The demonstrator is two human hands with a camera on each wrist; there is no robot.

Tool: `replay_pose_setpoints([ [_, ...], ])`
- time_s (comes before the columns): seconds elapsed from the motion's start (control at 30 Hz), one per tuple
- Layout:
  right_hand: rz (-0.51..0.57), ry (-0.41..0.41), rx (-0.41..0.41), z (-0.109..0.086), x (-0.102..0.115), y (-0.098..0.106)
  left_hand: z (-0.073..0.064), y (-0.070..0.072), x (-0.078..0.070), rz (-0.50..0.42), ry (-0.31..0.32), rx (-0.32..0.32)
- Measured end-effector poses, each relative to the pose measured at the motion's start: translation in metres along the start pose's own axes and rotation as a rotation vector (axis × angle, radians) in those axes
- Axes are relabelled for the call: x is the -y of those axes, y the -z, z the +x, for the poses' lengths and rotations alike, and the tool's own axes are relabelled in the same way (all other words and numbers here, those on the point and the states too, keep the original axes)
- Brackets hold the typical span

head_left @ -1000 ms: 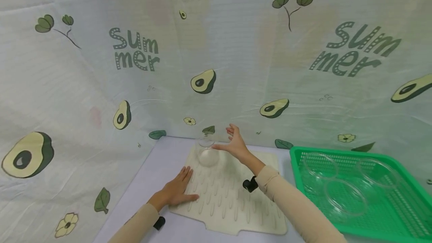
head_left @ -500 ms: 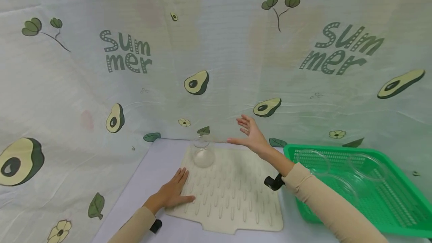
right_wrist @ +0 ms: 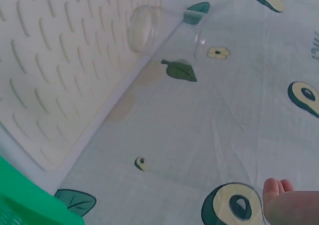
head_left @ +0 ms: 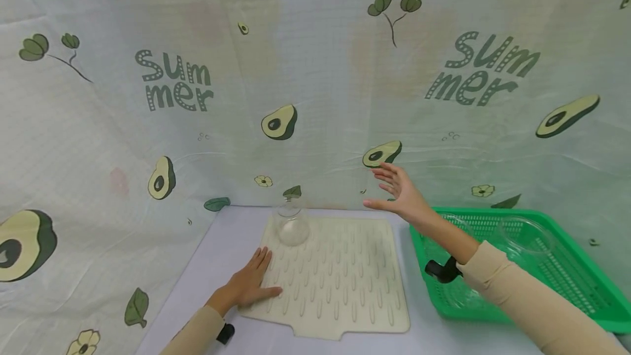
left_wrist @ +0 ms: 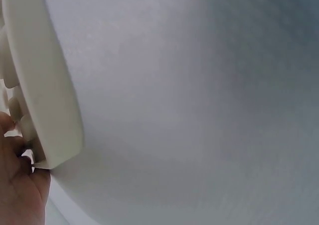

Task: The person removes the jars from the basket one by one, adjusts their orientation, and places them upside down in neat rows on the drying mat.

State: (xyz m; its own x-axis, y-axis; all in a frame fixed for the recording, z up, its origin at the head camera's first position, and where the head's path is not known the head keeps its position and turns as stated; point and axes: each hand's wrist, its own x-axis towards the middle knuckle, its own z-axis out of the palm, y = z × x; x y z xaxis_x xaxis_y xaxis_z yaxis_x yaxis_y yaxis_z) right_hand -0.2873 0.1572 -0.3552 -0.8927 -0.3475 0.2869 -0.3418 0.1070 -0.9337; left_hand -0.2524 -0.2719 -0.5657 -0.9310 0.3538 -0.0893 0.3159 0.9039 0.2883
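Observation:
My left hand (head_left: 248, 281) rests with spread fingers on the left edge of a cream ribbed drying mat (head_left: 340, 267). The left wrist view shows part of that hand (left_wrist: 20, 185) at the mat's edge (left_wrist: 50, 85). A clear, round see-through container (head_left: 292, 229) stands at the mat's back left corner, just beyond the left fingertips; the right wrist view shows the container (right_wrist: 144, 30) too. My right hand (head_left: 404, 199) hovers in the air to the right of the mat's back edge, thumb apart from the fingers, holding nothing.
A green plastic basket (head_left: 542, 213) stands right of the mat, with clear round containers (head_left: 527, 237) inside, partly hidden by my right forearm. A white printed cloth (head_left: 320, 70) hangs behind the table. White table surface (head_left: 217, 245) shows left of the mat.
My right hand has moved right, away from the clear container and toward the basket. That container stays in place on the mat. My left hand stays on the mat's edge.

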Motion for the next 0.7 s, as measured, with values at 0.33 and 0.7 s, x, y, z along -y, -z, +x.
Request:
replay_pose_setpoints([
  [0.33, -0.055, 0.0, -0.079, -0.041, 0.006, 0.04, -0.005, 0.013, -0.011, -0.02, 0.003, 0.031],
  [0.7, -0.062, 0.027, -0.181, -0.102, 0.003, 0.084, -0.003, 0.009, -0.009, -0.025, -0.005, 0.031],
])
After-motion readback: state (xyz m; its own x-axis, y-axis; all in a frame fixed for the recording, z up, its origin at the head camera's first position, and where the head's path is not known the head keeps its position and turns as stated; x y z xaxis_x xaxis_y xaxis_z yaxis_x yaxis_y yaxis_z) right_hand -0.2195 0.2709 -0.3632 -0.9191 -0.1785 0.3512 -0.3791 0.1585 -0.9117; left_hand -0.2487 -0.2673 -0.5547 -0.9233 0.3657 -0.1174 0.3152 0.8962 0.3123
